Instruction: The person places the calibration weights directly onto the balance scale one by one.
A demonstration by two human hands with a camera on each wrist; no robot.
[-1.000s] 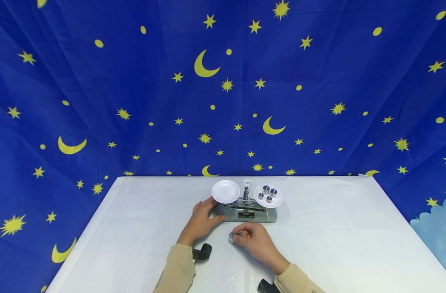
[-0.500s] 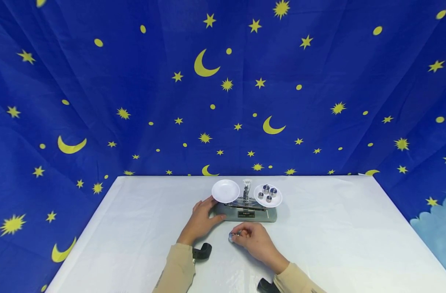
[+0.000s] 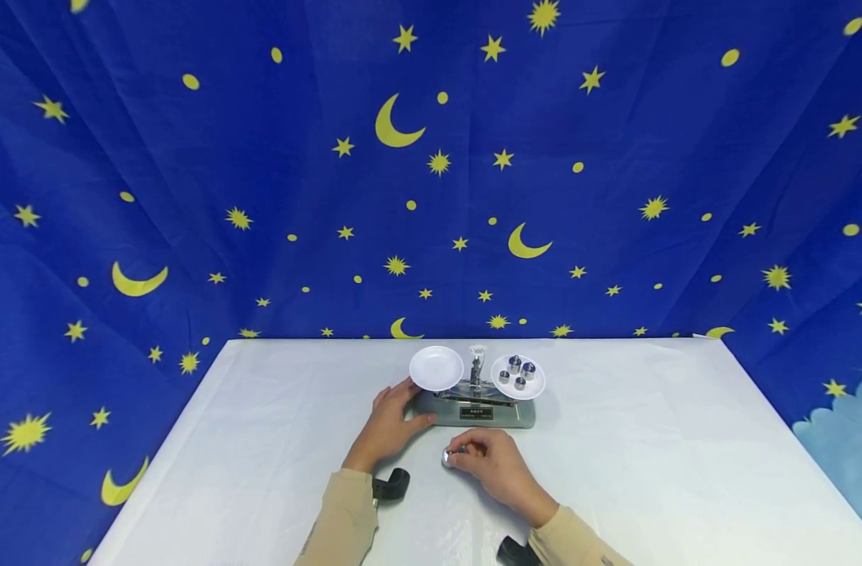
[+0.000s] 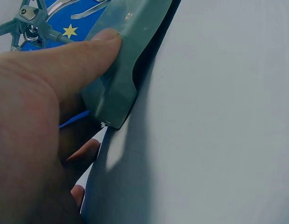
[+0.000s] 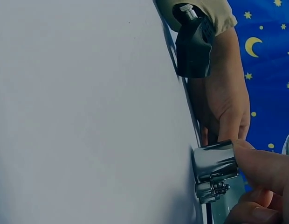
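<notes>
Well, right hand [image 3: 492, 464] pinching 1 silver weight [image 5: 214, 161], left hand [image 3: 387, 426] spread, gripping balance [image 3: 477, 413] (4 others [image 3: 515, 363] aboard)

Counting two hands [image 3: 498, 468] at lower middle of the frame, one balance [image 3: 477, 413] just above, two white pans [image 3: 436, 368] up top; spotting four metal weights [image 3: 520, 384] on the right-hand pan [image 3: 536, 386], at least one gripped weight [image 3: 446, 457] below, two sleeves [image 3: 342, 515].
</notes>
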